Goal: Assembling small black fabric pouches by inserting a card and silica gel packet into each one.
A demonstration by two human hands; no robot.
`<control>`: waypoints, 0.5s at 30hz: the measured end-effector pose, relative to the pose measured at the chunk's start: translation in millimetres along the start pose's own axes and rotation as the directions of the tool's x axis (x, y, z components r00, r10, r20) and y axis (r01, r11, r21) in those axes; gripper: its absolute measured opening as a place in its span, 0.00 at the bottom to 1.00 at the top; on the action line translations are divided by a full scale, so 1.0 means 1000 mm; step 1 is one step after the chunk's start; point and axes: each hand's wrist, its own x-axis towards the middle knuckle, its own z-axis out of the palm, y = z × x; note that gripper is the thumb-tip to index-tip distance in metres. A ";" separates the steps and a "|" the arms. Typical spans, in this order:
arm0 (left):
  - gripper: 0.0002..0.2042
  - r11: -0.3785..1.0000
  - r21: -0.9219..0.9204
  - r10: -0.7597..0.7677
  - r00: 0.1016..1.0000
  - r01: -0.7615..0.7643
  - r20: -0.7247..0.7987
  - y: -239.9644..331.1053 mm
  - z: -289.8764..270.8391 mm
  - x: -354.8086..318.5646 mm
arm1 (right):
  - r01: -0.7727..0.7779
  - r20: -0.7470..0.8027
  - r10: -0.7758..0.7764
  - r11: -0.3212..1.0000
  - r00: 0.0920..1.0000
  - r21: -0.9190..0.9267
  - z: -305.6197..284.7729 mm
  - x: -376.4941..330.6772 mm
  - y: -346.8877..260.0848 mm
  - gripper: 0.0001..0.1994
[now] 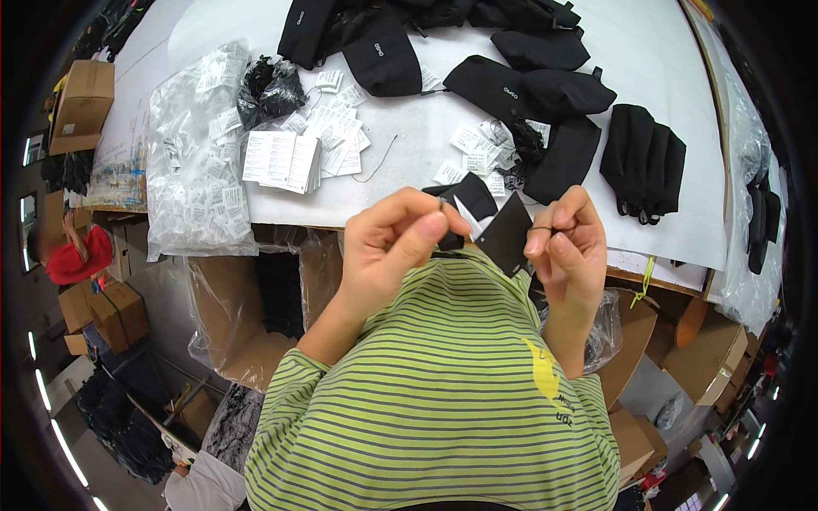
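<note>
My left hand [392, 243] is closed in a pinch on a small dark piece, probably cord. A little to the right, my right hand [569, 243] pinches a thin black string between thumb and fingertips. Between the two hands hangs a black hang tag [504, 237], tilted, with a white paper slip beside it. Just behind my left fingertips shows a black fabric pouch [469, 194], partly hidden by the hand and the tag. Farther back lie small white printed labels [477, 146] with a tangle of black strings [526, 145].
Black pouches [381, 53] are heaped along the back of the white table, with another stack [643, 162] at right. A clear bag of labels [198, 153] and a white stack of printed cards [281, 162] lie at left. Open cardboard boxes [223, 307] stand below the edge.
</note>
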 end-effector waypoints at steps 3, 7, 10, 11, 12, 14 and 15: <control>0.06 0.970 0.243 -0.035 0.993 0.006 0.115 0.009 0.012 0.001 | -0.020 -0.024 0.021 0.999 1.000 0.036 0.008 -0.002 -0.001 0.07; 0.06 0.916 0.398 -0.040 0.974 -0.054 0.223 0.012 0.014 0.002 | -0.021 -0.120 0.013 0.998 0.993 -0.063 0.019 -0.003 0.004 0.05; 0.06 0.865 0.485 0.000 0.965 -0.133 0.264 0.009 0.016 0.005 | -0.032 -0.161 0.011 0.991 0.987 -0.127 0.026 -0.004 0.002 0.04; 0.05 0.870 0.476 0.014 0.972 -0.127 0.235 0.007 0.018 0.004 | -0.067 -0.156 0.040 0.983 0.987 -0.170 0.027 -0.004 0.002 0.03; 0.05 0.869 0.477 0.014 0.972 -0.127 0.233 0.006 0.018 0.004 | -0.101 -0.152 0.069 0.972 0.986 -0.212 0.027 -0.004 0.002 0.03; 0.05 0.848 0.509 0.025 0.971 -0.148 0.240 0.006 0.019 0.005 | -0.109 -0.145 0.079 0.972 0.986 -0.210 0.026 -0.004 0.002 0.03; 0.05 0.848 0.510 0.024 0.970 -0.147 0.240 0.007 0.018 0.006 | -0.117 -0.137 0.090 0.971 0.987 -0.209 0.026 -0.004 0.002 0.03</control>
